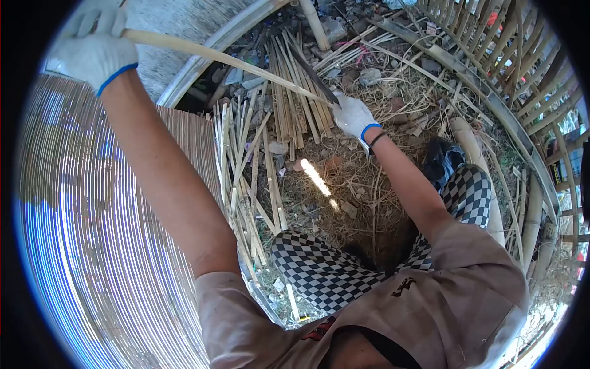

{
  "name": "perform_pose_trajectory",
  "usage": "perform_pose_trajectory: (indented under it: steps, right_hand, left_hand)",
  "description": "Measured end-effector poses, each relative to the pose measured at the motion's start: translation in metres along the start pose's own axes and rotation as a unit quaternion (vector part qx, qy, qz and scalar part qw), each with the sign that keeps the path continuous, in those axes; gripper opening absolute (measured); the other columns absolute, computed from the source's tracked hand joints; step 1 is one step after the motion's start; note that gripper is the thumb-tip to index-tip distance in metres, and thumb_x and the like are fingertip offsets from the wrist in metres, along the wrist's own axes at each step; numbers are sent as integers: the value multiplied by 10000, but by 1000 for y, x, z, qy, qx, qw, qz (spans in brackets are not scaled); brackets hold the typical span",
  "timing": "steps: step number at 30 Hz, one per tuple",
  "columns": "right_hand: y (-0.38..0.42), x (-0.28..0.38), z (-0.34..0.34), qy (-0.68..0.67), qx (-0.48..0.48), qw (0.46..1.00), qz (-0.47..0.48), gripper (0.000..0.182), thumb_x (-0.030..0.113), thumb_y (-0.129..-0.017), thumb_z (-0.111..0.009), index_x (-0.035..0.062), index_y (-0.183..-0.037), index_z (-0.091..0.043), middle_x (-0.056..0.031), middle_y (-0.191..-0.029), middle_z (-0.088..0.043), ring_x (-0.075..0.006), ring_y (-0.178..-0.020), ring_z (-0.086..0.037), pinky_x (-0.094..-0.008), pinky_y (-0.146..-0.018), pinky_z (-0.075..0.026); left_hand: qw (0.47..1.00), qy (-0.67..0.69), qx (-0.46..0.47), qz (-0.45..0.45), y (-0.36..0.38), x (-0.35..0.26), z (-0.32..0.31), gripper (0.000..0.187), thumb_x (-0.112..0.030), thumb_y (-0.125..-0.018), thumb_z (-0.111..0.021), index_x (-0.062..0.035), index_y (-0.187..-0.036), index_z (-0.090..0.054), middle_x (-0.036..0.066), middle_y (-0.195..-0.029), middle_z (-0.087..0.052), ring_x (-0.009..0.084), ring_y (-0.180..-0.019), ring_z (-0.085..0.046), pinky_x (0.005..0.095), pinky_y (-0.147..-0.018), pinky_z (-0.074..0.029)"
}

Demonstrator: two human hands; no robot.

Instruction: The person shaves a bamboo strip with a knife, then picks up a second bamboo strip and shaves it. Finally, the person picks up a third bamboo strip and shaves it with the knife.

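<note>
My left hand (98,49), in a white work glove with a blue cuff, is stretched out at the upper left. Its fingers close around one end of a long, pale bamboo strip (227,59). The strip slants down to the right and bows slightly. At its other end is my right hand (354,117), gloved the same way and closed on a knife, whose grip is hidden in the palm. The knife's long dark blade (310,74) points up and left and crosses the strip near the glove. Split bamboo strips (286,101) lie bundled just beyond the right hand.
A slatted bamboo screen (123,215) fills the left side. More loose strips (246,166) lie along its edge. Shavings and stones (393,104) cover the ground. A bamboo lattice fence (528,67) curves along the right. A dark plastic bag (442,160) lies by my knee.
</note>
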State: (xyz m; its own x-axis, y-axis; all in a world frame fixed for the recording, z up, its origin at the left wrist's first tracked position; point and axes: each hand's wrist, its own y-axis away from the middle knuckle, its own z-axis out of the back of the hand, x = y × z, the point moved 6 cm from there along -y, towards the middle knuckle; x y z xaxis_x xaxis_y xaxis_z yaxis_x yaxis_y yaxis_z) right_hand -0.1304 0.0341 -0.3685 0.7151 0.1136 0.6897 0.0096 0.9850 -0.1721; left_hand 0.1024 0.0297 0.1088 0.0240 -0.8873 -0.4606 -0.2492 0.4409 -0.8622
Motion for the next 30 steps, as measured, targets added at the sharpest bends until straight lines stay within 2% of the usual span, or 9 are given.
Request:
perform_pose_trajectory:
  steps: [2, 5, 8, 10, 17, 19, 21, 24, 30]
  right_hand:
    - [5, 44, 33, -80, -77, 986, 127, 204, 184, -970, -575, 4, -1045, -635, -267, -911, -676, -462, -870, -664, -501, -712, -516]
    - [25, 113, 95, -135, -137, 975, 112, 201, 184, -982, -579, -4, -1040, -619, -265, -842, -657, -475, -813, -653, -487, -682, -510]
    - [38, 161, 138, -114, -186, 960, 177, 199, 185, -985, -558, -6, -1015, -602, -284, -815, -645, -492, -812, -648, -511, -698, -512]
    - [54, 192, 170, -112, -138, 974, 143, 192, 172, -975, -530, -11, -962, -587, -312, -843, -649, -509, -852, -646, -552, -755, -523]
    - [65, 252, 225, 17, -232, 942, 243, 221, 173, -960, -554, -38, -965, -617, -303, -766, -656, -497, -787, -676, -542, -789, -569]
    - [64, 254, 224, 45, -252, 932, 255, 227, 177, -955, -562, -41, -955, -627, -301, -749, -661, -500, -782, -682, -541, -785, -577]
    - [54, 242, 211, 48, -217, 947, 233, 250, 199, -997, -544, -41, -1000, -614, -298, -816, -663, -485, -817, -680, -527, -744, -556]
    - [56, 244, 225, 52, -207, 951, 224, 255, 205, -1013, -542, -38, -1039, -614, -293, -835, -662, -475, -825, -679, -526, -719, -542]
    - [44, 242, 219, 72, -253, 937, 231, 269, 224, -963, -571, -28, -934, -660, -313, -781, -665, -468, -834, -701, -520, -776, -580]
  left_hand:
    - [997, 61, 41, 30, 13, -9, -19, 442, -386, -1081, -385, 37, -1093, -511, 131, -952, -522, 276, -814, -576, 453, -696, -543]
    - [946, 279, 153, 66, 26, -15, -47, 291, -375, -1103, -475, -139, -937, -507, -30, -710, -414, 76, -538, -390, 234, -455, -312]
    - [840, 412, 281, 212, -3, 35, -41, 293, -418, -1083, -529, -163, -940, -510, -34, -704, -419, 72, -506, -376, 224, -426, -284]
    - [925, 264, 227, 150, 33, -15, -54, 287, -419, -1081, -537, -173, -936, -508, -42, -693, -416, 67, -483, -365, 220, -405, -264]
    - [919, 289, 239, 118, 42, -23, -75, 249, -427, -1086, -524, -229, -935, -519, -77, -651, -385, 46, -452, -354, 216, -376, -246]
    - [800, 456, 249, 300, 50, -22, -83, 264, -433, -1079, -537, -228, -917, -504, -82, -657, -399, 46, -455, -365, 219, -376, -251]
    - [834, 421, 189, 304, 50, -10, -81, 262, -446, -1068, -554, -220, -940, -521, -82, -663, -418, 48, -459, -376, 226, -379, -258]
    - [973, 183, 82, 111, 40, -9, -81, 295, -482, -1044, -583, -188, -1070, -585, -68, -683, -460, 58, -477, -400, 238, -396, -283]
    - [979, 150, 60, 121, 44, -12, -83, 534, -546, -1017, -594, -121, -1342, -583, -40, -767, -520, 77, -556, -460, 240, -473, -362]
